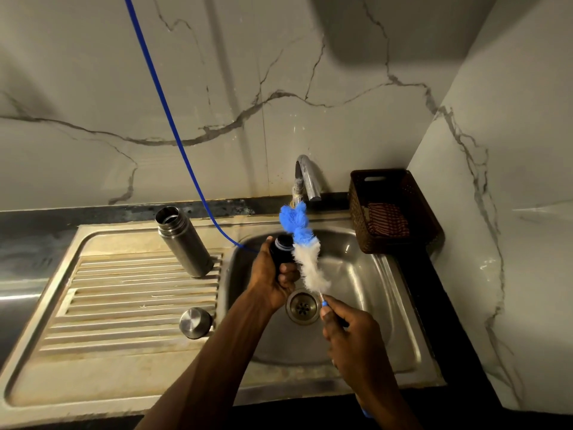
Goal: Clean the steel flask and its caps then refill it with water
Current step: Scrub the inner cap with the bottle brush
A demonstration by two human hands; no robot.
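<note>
Draining board (102, 293), ribbed, fills the left side; most of it bare, raised lip all round. One steel flask (183, 241) stands open-mouthed at the board's back right corner, just beside the basin edge. One steel cap (196, 322) sits near the board's front right corner, well apart from the flask. No writing or brand legible on either.

One blue hose (173, 131) drops from the top left and runs down into the basin behind the left hand.

Left hand (274, 279) over the basin, fingers wrapped round a small black cap (281, 249), its open end turned up. Beside it one bottle brush (302, 243), blue tuft at the tip, white bristles below, lying against the black cap's right side. Right hand (350, 336) lower, fingers closed on the brush handle.

Sink basin (372, 290): one drain (303, 306) at centre, floor otherwise free. One tap (307, 176) curves over the back rim; no water seen running.

Right of the basin, one brown basket (393, 209) in the corner, touching the wall, with striped cloth (387, 220) inside. Little free counter there.
</note>
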